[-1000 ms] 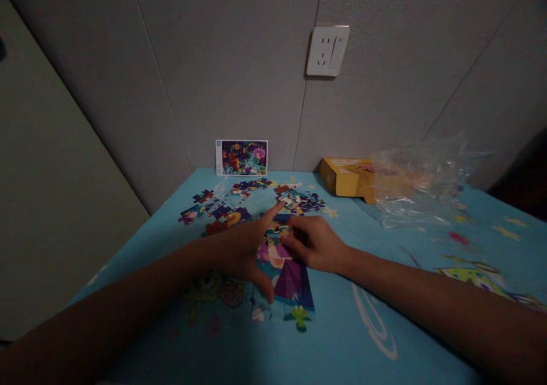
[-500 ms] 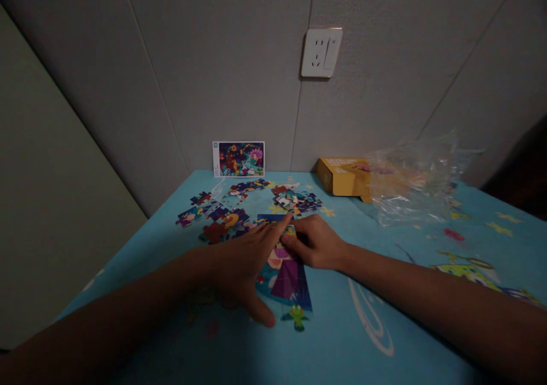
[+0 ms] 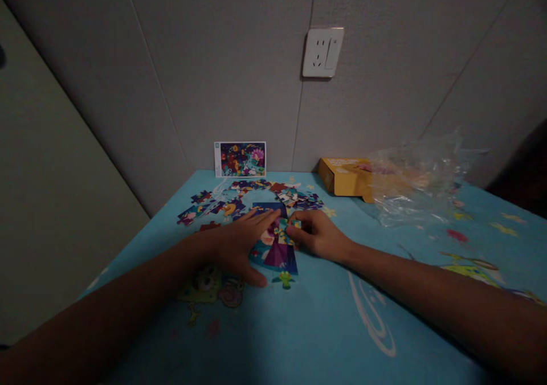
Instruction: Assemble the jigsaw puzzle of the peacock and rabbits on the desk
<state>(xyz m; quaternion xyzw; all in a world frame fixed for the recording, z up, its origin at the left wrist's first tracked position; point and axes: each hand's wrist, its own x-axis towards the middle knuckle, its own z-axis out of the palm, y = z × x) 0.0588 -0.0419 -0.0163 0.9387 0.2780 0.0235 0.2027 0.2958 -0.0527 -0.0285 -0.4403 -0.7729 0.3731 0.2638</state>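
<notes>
Dimness covers the whole scene; the room is lit weakly and colours read dark. The surface [image 3: 325, 328] wears a light blue cloth printed with cartoon figures and stars, and it runs back to a grey panelled wall [image 3: 222, 60] carrying a white socket plate [image 3: 322, 52]. A paler panel stands at an angle left of the surface.

The assembled puzzle section [image 3: 276, 248] lies flat near the middle of the surface, and everything else is placed from it. The left hand [image 3: 237, 242] lies spread and flat on its left edge, fingers extended over it, thumb out toward the person, grasping nothing. The right hand [image 3: 318, 234] sits at its right edge, fingers curled and pinching a small puzzle piece [image 3: 287, 231] against the section's upper right part; whether the piece is seated cannot be told.

Loose puzzle pieces [image 3: 239, 200] lie scattered just behind the section. Farther behind, a reference picture card [image 3: 240, 159] leans upright against the wall. Behind and to the right of the section sits a yellow box [image 3: 344, 177], with a crumpled clear plastic bag [image 3: 416, 177] touching its right side.
</notes>
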